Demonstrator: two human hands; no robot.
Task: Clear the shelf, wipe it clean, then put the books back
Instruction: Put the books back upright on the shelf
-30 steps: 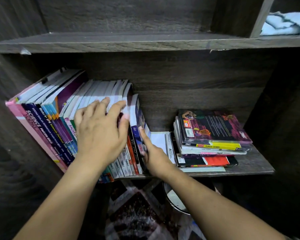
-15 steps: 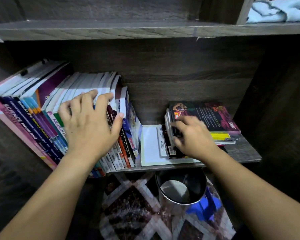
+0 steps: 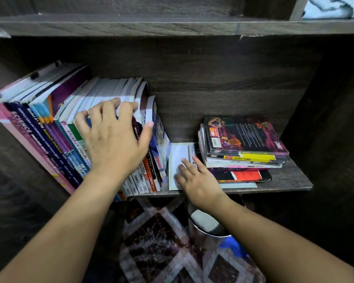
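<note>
Dark wood-grain shelf [image 3: 290,180], matte, fully loaded; clearing step, judged barely begun. Left of flat stack [image 3: 245,146]: leaning row of glossy softcover books [image 3: 55,137], thin spines, braced by left hand [image 3: 112,144], fingers spread over top edges, thumb on outermost cover. Just left of stack: right hand [image 3: 199,181], fingers straight, slightly apart, flat on white booklet [image 3: 177,155]. Next, probably: firm two-sided grip, bundle lifted out; slippery covers, likely slump. Crumpled pale cloth [image 3: 333,7] above stack, one shelf up.
</note>
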